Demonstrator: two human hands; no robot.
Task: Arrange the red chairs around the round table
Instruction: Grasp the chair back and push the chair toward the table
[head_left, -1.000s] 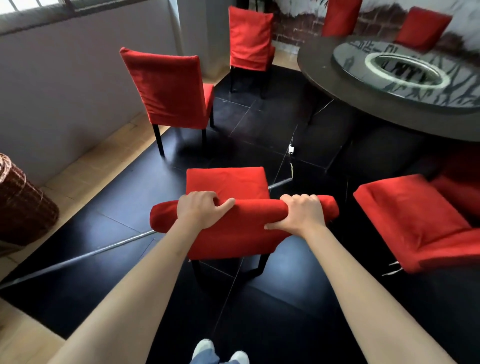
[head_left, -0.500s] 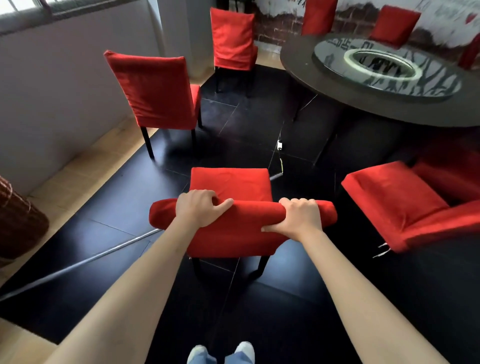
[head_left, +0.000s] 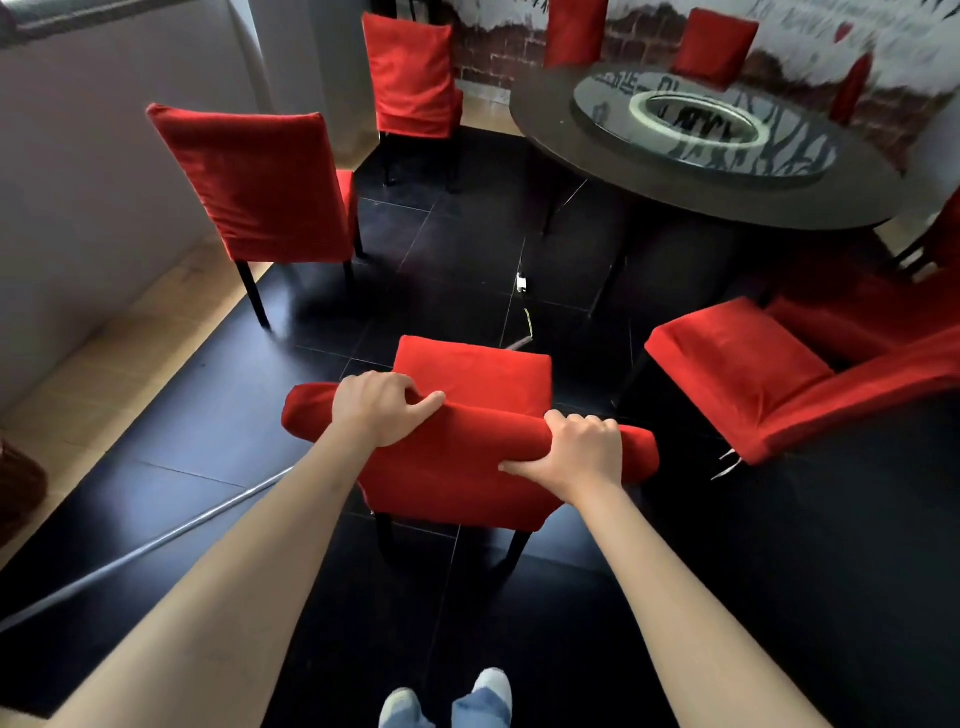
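Entry: both of my hands were on the top rail of the red fabric-covered chair with black legs (head_left: 470, 415), directly in front of me and seen from behind its backrest. My left hand (head_left: 379, 408) sat toward the left end of the padded rail, fingers curled over the front edge and thumb stretched along the crest toward the middle. My right hand (head_left: 579, 447) sat toward the right end, fingers wrapped over the top and pressed together, thumb under the rear face. The rail's long axis ran left to right across my view, dipping slightly to the right, so the two grips were spaced evenly along it and neither hand was clearly nearer the target. The seat pointed away from me, toward the dark round table with its glass turntable centre (head_left: 582, 166), which lay ahead and to the right, well apart from the chair across open black tiled floor (head_left: 457, 244). A second red chair, blurred, (head_left: 779, 374) stood just right of mine, nearer the table edge. I judged the coming push must go forward and rightward, the left hand leading the swing, with care to avoid clipping that neighbour.
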